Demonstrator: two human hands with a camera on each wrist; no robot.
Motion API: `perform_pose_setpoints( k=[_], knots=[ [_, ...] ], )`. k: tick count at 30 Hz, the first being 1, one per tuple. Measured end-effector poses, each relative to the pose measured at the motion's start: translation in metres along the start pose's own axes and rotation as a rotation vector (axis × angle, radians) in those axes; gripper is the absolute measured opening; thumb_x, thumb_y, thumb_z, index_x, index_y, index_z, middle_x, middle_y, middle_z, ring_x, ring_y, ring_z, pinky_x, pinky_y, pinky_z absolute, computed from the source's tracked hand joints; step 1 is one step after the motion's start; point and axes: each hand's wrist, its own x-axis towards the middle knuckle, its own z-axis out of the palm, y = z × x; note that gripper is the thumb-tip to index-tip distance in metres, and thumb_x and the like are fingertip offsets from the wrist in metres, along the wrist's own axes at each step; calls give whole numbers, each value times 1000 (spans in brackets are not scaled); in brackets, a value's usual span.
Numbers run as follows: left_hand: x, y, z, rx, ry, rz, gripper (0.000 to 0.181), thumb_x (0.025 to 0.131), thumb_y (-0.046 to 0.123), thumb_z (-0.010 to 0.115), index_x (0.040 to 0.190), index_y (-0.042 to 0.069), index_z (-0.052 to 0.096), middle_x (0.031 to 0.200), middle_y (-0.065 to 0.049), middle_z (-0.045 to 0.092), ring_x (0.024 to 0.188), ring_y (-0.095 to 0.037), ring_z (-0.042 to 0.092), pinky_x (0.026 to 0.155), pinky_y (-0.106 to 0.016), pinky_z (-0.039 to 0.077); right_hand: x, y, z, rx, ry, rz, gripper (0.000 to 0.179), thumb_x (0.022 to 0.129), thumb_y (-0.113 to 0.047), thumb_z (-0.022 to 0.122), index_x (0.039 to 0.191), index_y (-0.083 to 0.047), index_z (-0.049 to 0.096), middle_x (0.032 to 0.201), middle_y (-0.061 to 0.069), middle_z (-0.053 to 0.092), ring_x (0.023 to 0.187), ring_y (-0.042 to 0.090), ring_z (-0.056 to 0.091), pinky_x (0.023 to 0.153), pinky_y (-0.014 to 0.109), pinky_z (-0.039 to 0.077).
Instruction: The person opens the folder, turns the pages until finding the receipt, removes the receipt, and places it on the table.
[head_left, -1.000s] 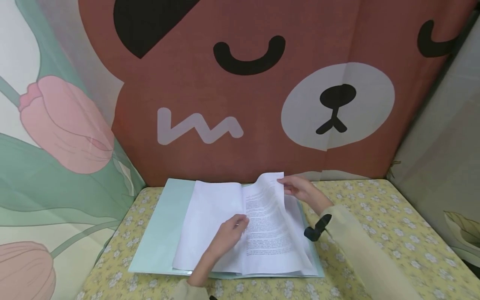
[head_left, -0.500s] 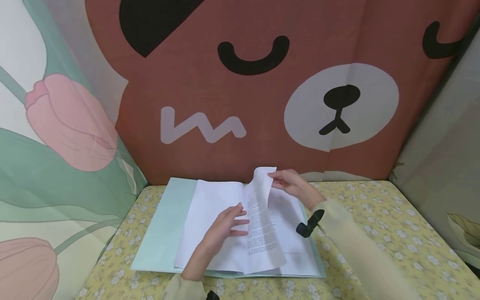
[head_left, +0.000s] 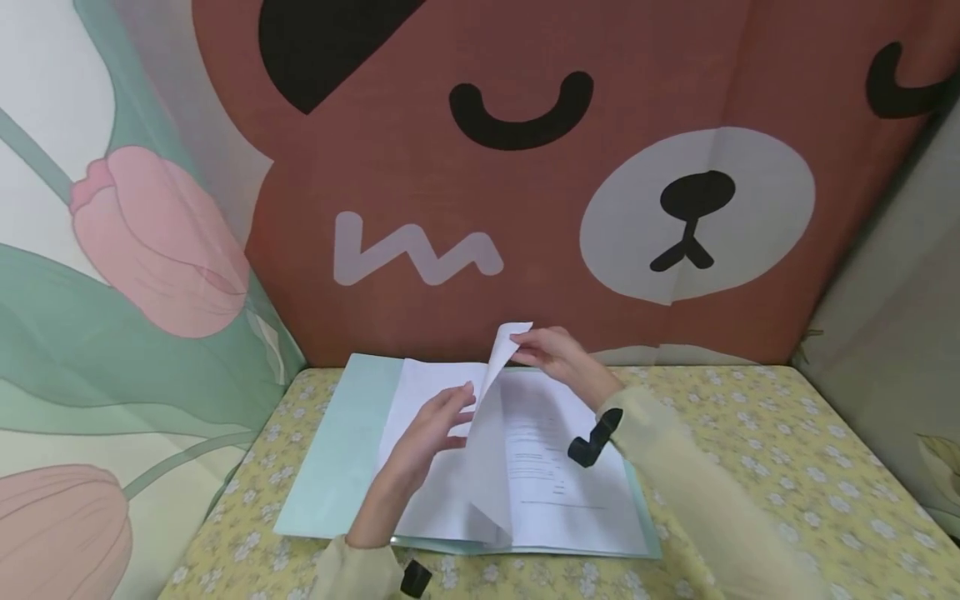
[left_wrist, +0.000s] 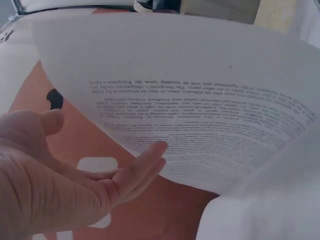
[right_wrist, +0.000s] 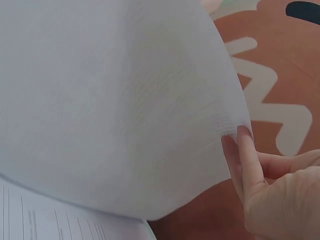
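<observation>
A pale green folder (head_left: 330, 467) lies spread on the table with white printed pages in it. One page (head_left: 489, 442) stands raised and curved near the spine, its printed side toward the left hand in the left wrist view. My right hand (head_left: 551, 357) pinches the page's far corner between fingers and thumb. Close to the left of that page, my left hand (head_left: 429, 429) hovers with fingers spread, holding nothing. Beneath on the right lies another printed page (head_left: 562, 467); a blank white page side (head_left: 401, 400) lies on the left.
A yellow floral cloth (head_left: 750, 467) covers the table. Behind it hangs a brown curtain (head_left: 420, 317) with a bear face, and a tulip-patterned curtain (head_left: 172, 250) borders the left. Black straps (head_left: 596, 437) sit on the wrists.
My right hand has moved left with the page corner, lifting the page toward upright and uncovering the sheet below. My left hand has come off the paper and its fingers have spread.
</observation>
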Motion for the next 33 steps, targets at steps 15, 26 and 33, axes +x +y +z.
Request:
perform_pose_setpoints(
  k=[15,26,33],
  knots=[
    [-7,1,-3,204,25,74,53,97,5,53,148,-9,46,139,-26,58,123,-38,58,105,-58,46,5,14,28,-93,-21,-44,46,100,5,62,143,13,50,129,25,61,112,30,66,94,39,55],
    [-7,-12,-25,304,74,56,59,92,-3,44,151,-13,40,152,-30,47,142,-48,43,116,-64,33,-6,6,0,-561,-64,-246,38,103,-19,66,127,10,63,107,23,75,89,27,77,81,36,63],
    [-9,-26,-42,430,86,-32,61,96,-2,45,154,-16,30,160,-32,33,150,-48,28,121,-60,26,-4,9,-35,-640,45,-250,37,105,-19,63,126,11,62,103,21,75,88,26,76,82,39,63]
  ],
)
